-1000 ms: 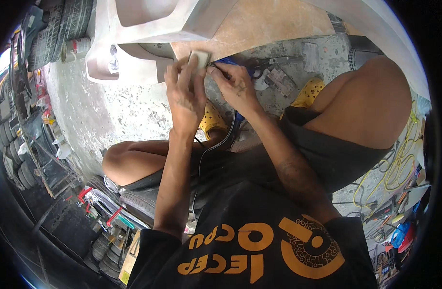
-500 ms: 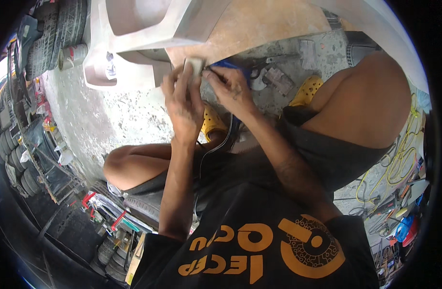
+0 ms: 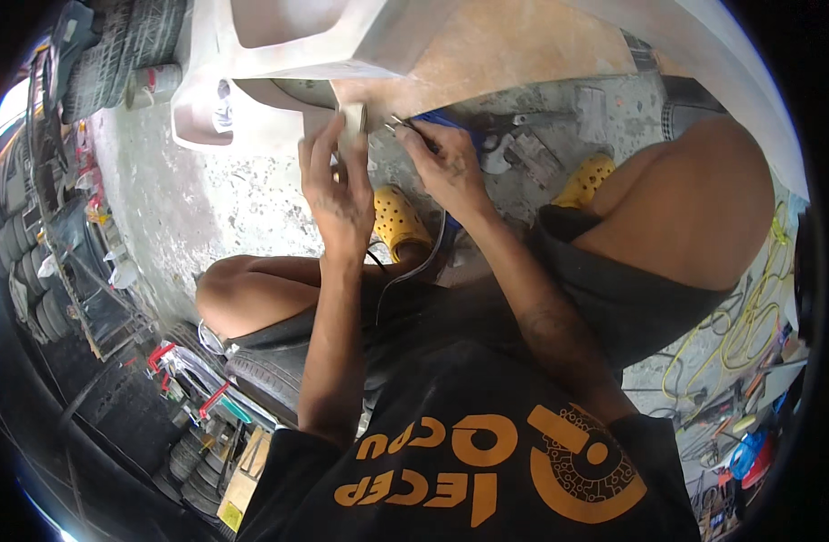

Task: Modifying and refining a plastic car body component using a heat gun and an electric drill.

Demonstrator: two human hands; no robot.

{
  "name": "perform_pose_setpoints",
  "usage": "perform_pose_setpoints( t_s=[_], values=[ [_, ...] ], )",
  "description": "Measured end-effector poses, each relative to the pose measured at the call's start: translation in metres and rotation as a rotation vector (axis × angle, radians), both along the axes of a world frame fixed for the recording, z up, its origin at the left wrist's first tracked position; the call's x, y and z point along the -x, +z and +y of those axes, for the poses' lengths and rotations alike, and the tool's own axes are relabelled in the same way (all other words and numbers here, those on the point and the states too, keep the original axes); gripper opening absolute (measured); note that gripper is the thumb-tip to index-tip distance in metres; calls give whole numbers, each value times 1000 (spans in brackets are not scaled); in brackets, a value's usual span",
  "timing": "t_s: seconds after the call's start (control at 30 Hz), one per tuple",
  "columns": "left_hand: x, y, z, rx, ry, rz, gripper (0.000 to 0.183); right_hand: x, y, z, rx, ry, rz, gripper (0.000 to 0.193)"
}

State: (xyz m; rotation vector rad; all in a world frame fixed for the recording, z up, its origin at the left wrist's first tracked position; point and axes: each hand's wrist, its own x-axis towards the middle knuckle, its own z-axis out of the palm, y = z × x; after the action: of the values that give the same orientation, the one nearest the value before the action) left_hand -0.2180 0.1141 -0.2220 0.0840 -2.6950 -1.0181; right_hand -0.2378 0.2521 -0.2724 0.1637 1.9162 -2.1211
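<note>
My left hand [image 3: 336, 203] is closed on a small pale rectangular block [image 3: 354, 117], gripping it between thumb and fingers. A ring shows on one finger. To its right, my right hand [image 3: 452, 176] pinches a thin tool with a metal tip [image 3: 399, 121]; its exact kind is too small to make out. A gap separates the tool tip from the block. Just beyond both hands lies a big moulded car body part, pale grey [image 3: 360, 56] with a tan section [image 3: 514, 45], its near edge close to the block.
Yellow clogs [image 3: 398, 217] are on my feet on the paint-spotted concrete floor [image 3: 216, 208]. A worn block [image 3: 534, 161] and a blue item [image 3: 440, 118] lie beyond my right hand. Tyres [image 3: 130, 50] and a can [image 3: 153, 86] stand far left; a yellow cord [image 3: 735, 334] coils at right.
My hands have drawn apart: the tool tip, close against the block before, now stands off to its right. The block has turned to a narrower side. The whole view has shifted slightly.
</note>
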Motion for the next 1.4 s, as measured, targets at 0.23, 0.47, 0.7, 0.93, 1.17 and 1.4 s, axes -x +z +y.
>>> perform_pose_setpoints(
  t_s=[0.23,0.47,0.7,0.93,1.17,1.4],
  values=[
    [6,-7,7,153,-107,53,31,0,1,-4,8,19,-27,29],
    [17,-11,8,41,-114,9,30,3,-2,-3,22,2,-59,29],
    [11,-12,5,96,-163,59,29,-2,-2,-3,-47,33,-46,25],
    [12,-18,-1,164,-155,104,26,-3,-1,-5,2,8,-37,25],
    [-6,5,-2,-83,69,-98,30,-1,-4,3,-34,6,1,27],
    [6,-13,7,31,-111,22,32,-2,-2,-4,-21,-25,-14,28]
  ],
)
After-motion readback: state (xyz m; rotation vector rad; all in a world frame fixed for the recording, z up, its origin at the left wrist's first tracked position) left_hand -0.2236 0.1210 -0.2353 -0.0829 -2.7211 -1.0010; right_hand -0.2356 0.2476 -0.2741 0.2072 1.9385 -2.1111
